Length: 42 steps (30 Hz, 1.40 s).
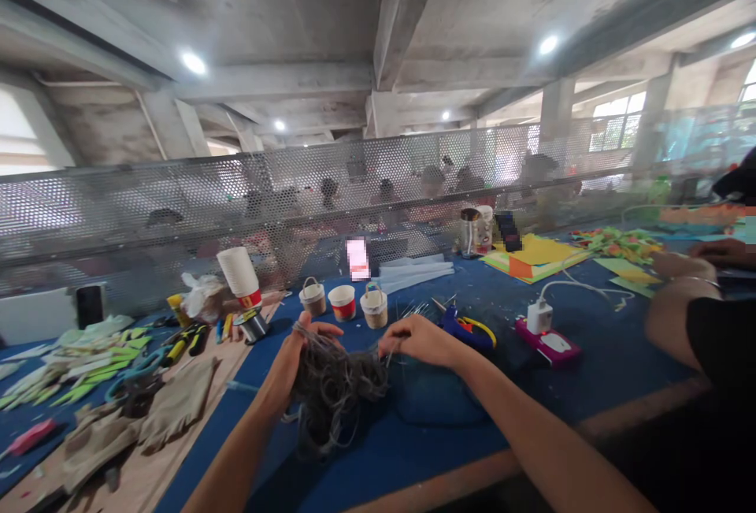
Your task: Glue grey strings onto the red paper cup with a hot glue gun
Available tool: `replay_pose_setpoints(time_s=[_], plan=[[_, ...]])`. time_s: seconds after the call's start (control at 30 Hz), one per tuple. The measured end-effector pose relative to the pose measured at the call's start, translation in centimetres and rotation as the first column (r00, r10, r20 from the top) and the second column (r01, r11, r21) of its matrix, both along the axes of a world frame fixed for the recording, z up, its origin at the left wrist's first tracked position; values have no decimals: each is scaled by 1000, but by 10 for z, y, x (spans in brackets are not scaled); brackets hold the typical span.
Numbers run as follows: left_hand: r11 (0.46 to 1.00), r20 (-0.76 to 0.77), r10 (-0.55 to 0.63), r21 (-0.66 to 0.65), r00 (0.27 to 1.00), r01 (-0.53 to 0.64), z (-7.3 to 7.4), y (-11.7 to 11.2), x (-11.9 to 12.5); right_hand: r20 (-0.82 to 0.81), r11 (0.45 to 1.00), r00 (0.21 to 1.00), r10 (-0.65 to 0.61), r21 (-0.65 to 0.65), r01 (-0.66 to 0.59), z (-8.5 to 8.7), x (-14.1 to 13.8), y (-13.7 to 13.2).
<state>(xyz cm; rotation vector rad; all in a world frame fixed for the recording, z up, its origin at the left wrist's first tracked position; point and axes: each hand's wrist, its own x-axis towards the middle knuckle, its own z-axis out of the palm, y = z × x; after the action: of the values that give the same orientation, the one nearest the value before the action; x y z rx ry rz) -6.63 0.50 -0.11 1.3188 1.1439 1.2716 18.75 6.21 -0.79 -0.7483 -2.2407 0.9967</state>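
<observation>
A tangled bundle of thin grey string hangs above the blue tabletop in front of me. My left hand is closed around the bundle's left side, with strands looped over the thumb. At its right side my right hand pinches the string between thumb and fingertips. Just beyond my hands stand a small cup basket with a handle, a red and white paper cup and a second handled basket. Blue-handled scissors or pliers lie beyond my right wrist; their exact kind is unclear.
A tilted stack of paper cups, gloves and paper strips lie left. On the right are a purple power strip with a white charger, coloured paper and a co-worker's arm. A perforated metal screen runs behind.
</observation>
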Motion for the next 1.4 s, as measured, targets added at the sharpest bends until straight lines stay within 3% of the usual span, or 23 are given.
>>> replay_pose_setpoints(time_s=[0.1, 0.23, 0.33, 0.43, 0.53, 0.6, 0.7, 0.77, 0.8, 0.9, 1.03, 1.17, 1.23, 1.33, 1.4], plan=[[999, -109, -38, 12, 993, 40, -2, 4, -2, -381, 986, 925, -10, -155, -53, 14, 1, -6], [997, -249, -65, 33, 966, 76, 0, 1, 0, -711, 929, 701, -59, -297, -223, 24, 6, -13], [990, -334, -129, 11, 934, 140, 3, -4, 1, -829, 841, 554, -78, -353, -410, 25, 12, -11], [956, -486, -284, -80, 826, 282, 5, -9, 0, -894, 749, 429, -129, -371, -548, 27, 20, -7], [926, -602, -356, -126, 715, 355, 7, -12, -2, -922, 759, 360, -145, -337, -557, 30, 26, -3], [927, -628, -348, -120, 696, 356, 7, -12, -2, -893, 839, 429, -136, -333, -429, 30, 25, -1], [942, -639, -299, -80, 709, 325, 7, -9, -3, -666, 970, 733, -136, -239, -37, 24, 18, 1], [963, -644, -221, -23, 733, 270, 6, -6, -5, -382, 987, 910, -161, -53, 152, 16, 11, 0], [970, -645, -183, 3, 742, 241, 5, -5, -6, -239, 984, 957, -162, 40, 176, 12, 8, 0], [985, -636, -104, 43, 765, 170, 5, -3, -9, 78, 967, 984, -158, 215, 138, 0, 4, -1], [990, -637, -32, 83, 770, 110, 6, -2, -11, 290, 969, 946, -147, 234, 79, -8, 9, 1], [990, -650, -3, 107, 760, 95, 6, 0, -12, 279, 985, 955, -100, 165, 54, -5, 11, 3], [989, -654, -17, 98, 757, 107, 5, 1, -12, 189, 993, 981, -54, 117, 33, 1, 10, 3], [983, -655, -51, 101, 753, 155, 6, -1, -11, -165, 1000, 986, 13, -7, -15, 11, 8, -1], [959, -620, -87, 161, 780, 235, 9, -5, -7, -413, 993, 911, 18, -103, -66, 18, 9, -4]])
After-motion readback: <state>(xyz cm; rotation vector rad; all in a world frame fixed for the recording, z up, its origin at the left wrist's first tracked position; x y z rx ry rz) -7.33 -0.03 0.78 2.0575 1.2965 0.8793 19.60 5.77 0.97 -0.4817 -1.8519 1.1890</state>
